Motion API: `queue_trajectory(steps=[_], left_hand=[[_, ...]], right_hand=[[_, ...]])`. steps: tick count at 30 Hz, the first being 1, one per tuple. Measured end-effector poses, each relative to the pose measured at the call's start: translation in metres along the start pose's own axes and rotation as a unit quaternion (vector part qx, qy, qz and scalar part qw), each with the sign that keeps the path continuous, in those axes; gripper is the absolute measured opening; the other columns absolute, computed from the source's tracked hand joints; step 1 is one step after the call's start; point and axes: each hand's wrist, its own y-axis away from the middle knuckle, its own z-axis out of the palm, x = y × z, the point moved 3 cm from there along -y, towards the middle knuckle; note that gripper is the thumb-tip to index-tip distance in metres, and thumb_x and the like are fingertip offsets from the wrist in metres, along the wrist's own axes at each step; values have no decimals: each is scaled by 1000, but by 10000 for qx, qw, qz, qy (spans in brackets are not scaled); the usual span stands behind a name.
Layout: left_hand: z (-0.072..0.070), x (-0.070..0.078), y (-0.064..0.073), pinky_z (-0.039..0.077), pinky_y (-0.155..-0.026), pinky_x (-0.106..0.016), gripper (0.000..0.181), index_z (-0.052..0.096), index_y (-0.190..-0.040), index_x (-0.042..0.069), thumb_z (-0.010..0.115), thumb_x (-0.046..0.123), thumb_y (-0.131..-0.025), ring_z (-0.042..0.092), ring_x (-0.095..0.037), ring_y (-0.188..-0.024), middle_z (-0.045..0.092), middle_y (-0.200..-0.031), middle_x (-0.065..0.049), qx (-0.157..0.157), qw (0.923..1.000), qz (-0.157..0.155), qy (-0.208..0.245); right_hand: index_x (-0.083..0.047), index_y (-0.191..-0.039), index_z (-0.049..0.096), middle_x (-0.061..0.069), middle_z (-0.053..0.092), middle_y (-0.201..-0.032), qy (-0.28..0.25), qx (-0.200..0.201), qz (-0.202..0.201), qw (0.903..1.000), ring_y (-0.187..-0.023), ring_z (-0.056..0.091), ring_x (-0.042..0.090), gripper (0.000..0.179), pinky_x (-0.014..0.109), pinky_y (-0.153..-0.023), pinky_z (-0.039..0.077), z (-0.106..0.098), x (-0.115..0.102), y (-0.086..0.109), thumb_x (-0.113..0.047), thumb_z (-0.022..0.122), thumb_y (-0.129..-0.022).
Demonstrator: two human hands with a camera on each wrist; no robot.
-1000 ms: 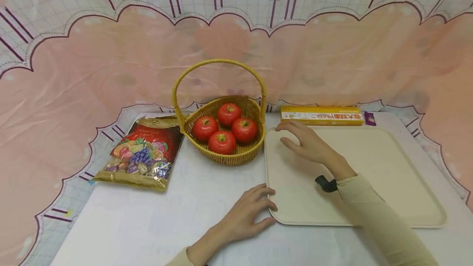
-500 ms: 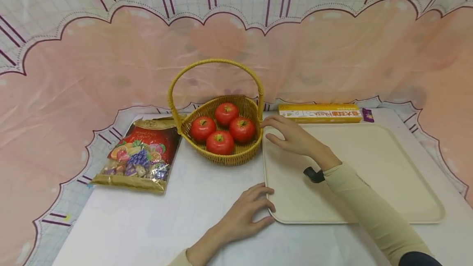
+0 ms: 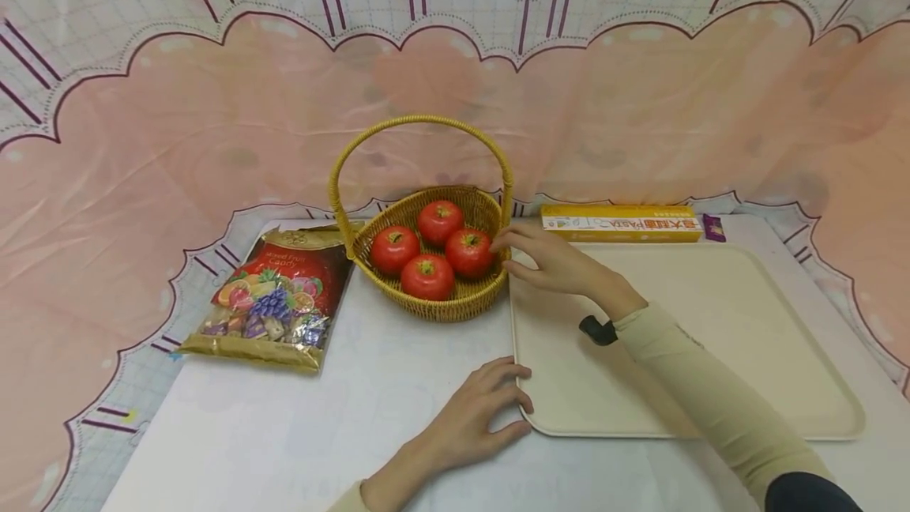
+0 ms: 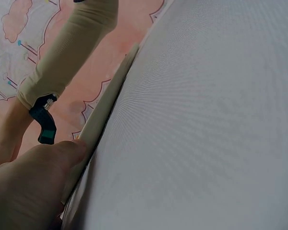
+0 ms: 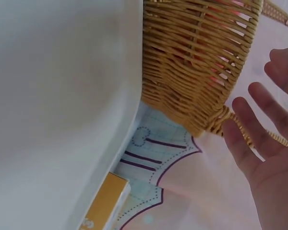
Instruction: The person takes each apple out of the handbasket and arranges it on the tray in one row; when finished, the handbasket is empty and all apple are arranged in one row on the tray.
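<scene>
A pink cloth (image 3: 178,125) with scalloped purple edging and small stars hung behind a white table (image 3: 320,417) and draped onto its far edge.

Well to the left of both sets of fingers lay a bag of sweets (image 3: 273,295), red with gold borders and pictures of fruit; its print read "Mixed Fruit Candy", though the small letters were blurred.

Next came a woven yellow basket (image 3: 455,303) with a tall hoop handle, holding four red tomatoes (image 3: 426,275). The right hand (image 3: 550,263) reached over the basket's right rim, its fingers straight and spread, holding nothing. The fingertips (image 3: 501,239) were at the nearest tomato (image 3: 469,251); whether they touched it could not be told. In the right wrist view the spread fingers (image 5: 252,139) hovered just beside the wicker wall of the basket (image 5: 192,72).

Nearer the person, the left hand (image 3: 476,417) rested on the table with its fingers loosely bent against the near left corner of a cream tray (image 3: 746,338). The left wrist view showed a finger (image 4: 48,163) pressed to the tray's edge (image 4: 103,112).

Beyond the right fingers, past the tray's far rim, lay a long yellow box (image 3: 620,223) printed "PASTA" beside red characters too small to read. A small purple wrapper (image 3: 713,227) lay just to the right of the box.
</scene>
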Motion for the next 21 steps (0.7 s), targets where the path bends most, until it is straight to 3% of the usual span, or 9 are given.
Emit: queue_trajectory(steps=[8, 21], left_hand=[[-1, 0, 0, 36, -109, -45, 14, 61, -97, 28, 66, 35, -87, 36, -22, -137, 49, -135, 6, 8, 10000, 35, -61], [-1, 0, 1, 35, -110, -43, 15, 61, -97, 27, 68, 33, -85, 36, -22, -138, 49, -136, 7, 14, 10000, -9, 0]], right_hand=[[-10, -114, 62, 3, 58, -118, 149, -280, -247, 9992, -115, 53, 20, 25, 37, -100, 45, 2, 0, -14, -17, 62, -90], [-10, -115, 62, 3, 57, -116, 361, -673, -369, 9964, -110, 54, 18, 26, 33, -92, 50, 2, -8, -32, -16, 62, -90]])
